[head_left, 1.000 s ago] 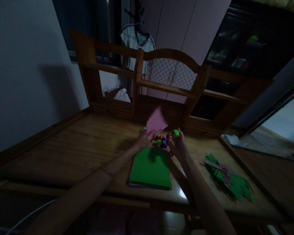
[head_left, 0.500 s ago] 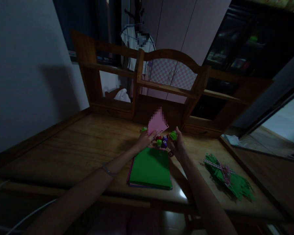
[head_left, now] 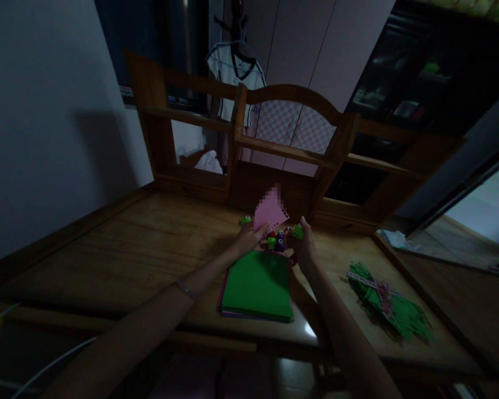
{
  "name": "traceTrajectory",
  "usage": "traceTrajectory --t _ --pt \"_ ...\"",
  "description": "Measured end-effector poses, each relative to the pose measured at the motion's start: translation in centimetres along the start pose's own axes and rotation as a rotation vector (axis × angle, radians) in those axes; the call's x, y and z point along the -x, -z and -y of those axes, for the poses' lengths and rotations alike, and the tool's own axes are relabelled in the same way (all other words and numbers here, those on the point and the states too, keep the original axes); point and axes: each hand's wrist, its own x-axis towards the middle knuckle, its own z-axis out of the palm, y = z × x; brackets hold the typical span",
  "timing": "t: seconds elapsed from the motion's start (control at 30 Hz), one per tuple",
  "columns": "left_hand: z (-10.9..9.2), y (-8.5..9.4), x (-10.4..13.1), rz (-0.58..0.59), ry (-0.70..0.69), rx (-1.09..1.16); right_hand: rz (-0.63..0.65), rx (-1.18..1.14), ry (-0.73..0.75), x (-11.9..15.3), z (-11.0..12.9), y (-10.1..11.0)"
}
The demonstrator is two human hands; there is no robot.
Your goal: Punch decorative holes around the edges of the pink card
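Note:
My left hand (head_left: 249,237) is closed on a pink sheet of paper (head_left: 270,211), raised over the desk; small holes run along its edge. To the right, my right hand (head_left: 305,246) grips a small green craft punch (head_left: 298,231) between thumb and fingers, a short way from the paper. Below and between both hands lie several similar punches, among them a purple punch (head_left: 280,240) and another green punch (head_left: 271,243) with round white eyes. One more green punch (head_left: 245,220) rests just beyond my left hand.
In front of me lies a stack of coloured sheets (head_left: 258,285), green on top. Green cut paper strips (head_left: 399,310) with a pink piece across them are at the right. A wooden shelf unit (head_left: 291,91) rises along the desk's (head_left: 158,244) back edge.
The green punch in my right hand has turned slightly and sits a little farther right. My left hand still holds the pink paper, and the whole view has shifted slightly.

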Motion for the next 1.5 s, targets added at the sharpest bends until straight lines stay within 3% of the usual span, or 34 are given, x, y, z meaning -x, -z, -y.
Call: traceTrajectory --t 0.17,0.4,0.57,0.83,1.03,1.3,1.5 --pt "-0.1 0.0 0.0 0.0 0.007 0.0 0.064 -0.017 0.064 0.1 0.2 -0.1" --pt "-0.3 -0.2 0.0 0.008 0.029 -0.002 -0.038 -0.046 0.107 -0.2 0.0 0.3" --pt "-0.4 -0.1 0.0 0.003 0.013 0.007 0.108 -0.13 0.005 -0.6 0.0 0.8" --pt "-0.3 -0.1 0.0 0.009 0.031 0.009 0.148 -0.189 -0.071 -1.2 -0.2 1.7" --pt "0.1 -0.2 -0.1 -0.003 0.016 -0.002 0.201 -0.305 -0.043 -1.1 0.8 2.3" --pt "-0.8 0.0 0.0 0.03 0.083 0.054 0.23 -0.13 -0.11 -1.4 3.7 3.5" --pt "-0.6 -0.1 0.1 0.027 0.046 0.032 0.041 0.133 -0.012 -2.2 1.5 6.4"
